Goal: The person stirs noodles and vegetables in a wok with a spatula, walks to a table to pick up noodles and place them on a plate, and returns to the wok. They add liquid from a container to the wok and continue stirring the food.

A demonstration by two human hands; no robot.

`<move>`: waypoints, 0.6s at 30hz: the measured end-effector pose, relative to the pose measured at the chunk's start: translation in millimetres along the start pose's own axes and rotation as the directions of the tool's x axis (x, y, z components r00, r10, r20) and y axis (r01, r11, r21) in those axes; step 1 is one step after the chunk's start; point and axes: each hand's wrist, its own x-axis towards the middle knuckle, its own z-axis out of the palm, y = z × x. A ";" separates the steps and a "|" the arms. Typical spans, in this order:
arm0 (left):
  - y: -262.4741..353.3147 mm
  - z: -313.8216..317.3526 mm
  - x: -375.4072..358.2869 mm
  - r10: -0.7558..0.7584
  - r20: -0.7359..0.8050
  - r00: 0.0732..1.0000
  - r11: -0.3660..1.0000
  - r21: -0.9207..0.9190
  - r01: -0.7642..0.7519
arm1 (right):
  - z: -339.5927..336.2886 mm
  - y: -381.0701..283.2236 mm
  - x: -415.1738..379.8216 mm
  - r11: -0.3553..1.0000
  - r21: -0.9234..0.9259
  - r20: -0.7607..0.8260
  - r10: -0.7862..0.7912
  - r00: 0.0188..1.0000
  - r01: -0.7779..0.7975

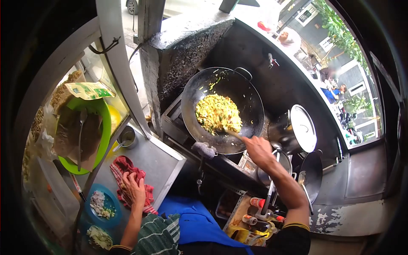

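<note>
My right hand is closed round the handle of a spatula, whose far end is hidden in the yellow fried rice. The rice lies in a big dark wok on the stove, and some green bits cling to the wok's far wall. On the metal counter, my left hand grips a red checked cloth with bent fingers. Close to that hand stands a blue plate with chopped white and green pieces.
A lime-green basin holding brown paper and a spoon is at left, near a metal cup. A lidded pot stands right of the wok. Bottles sit below my right arm. People are outside, beyond the stall.
</note>
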 end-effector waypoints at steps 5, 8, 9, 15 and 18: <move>46.7 16.2 -21.2 0.192 0.313 0.930 0.832 -0.555 0.015 | 52.5 -15.8 -6.9 0.990 -0.121 -0.041 0.061 0.997 -0.066; 74.3 55.3 -47.5 0.329 0.704 0.629 0.620 -0.664 0.419 | 46.9 -57.0 -10.7 0.980 -0.184 0.146 0.100 0.984 -0.072; 79.4 80.7 -58.7 0.353 0.738 0.575 0.648 -0.636 0.419 | 64.9 -45.8 6.5 0.978 -0.201 -0.017 0.057 0.998 -0.059; 121.4 189.7 -85.0 0.230 0.803 0.550 0.868 -0.425 0.257 | 36.8 9.5 27.0 0.962 -0.246 -0.072 0.100 0.992 -0.115; 134.1 181.6 -82.5 0.231 0.801 0.552 0.906 -0.383 0.178 | 23.3 -34.7 -10.2 0.950 -0.312 0.111 0.059 0.992 -0.021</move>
